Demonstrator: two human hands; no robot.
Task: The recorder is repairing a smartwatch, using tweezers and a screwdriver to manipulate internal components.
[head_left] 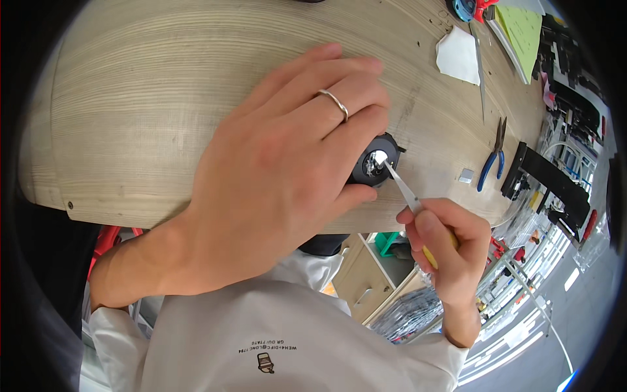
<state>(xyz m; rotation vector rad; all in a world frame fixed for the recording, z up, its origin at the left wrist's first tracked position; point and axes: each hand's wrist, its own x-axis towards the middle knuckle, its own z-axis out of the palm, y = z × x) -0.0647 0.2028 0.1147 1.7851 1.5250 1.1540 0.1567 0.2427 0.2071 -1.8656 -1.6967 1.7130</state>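
My left hand (287, 144), with a ring on one finger, lies over the wood-grain tabletop. Its thumb and bent fingers grip a small round black part (393, 146), which has a shiny silvery centre and a short tab at its right. Most of the part's left side is hidden under the hand. From the right, my right hand (447, 245) pinches a yellow-handled knife (405, 188) with a slim, pointed, silvery blade. The blade's tip meets the part close to its shiny centre; whether it touches I cannot tell.
Blue-handled pliers (491, 163) lie on the right of the table (130, 117), beside a small grey square (466, 175). Farther back are a torn white paper (459, 55), scissors (479, 62) and a yellow-green notepad (518, 32). A black bracket-like part (552, 179) stands at the right edge.
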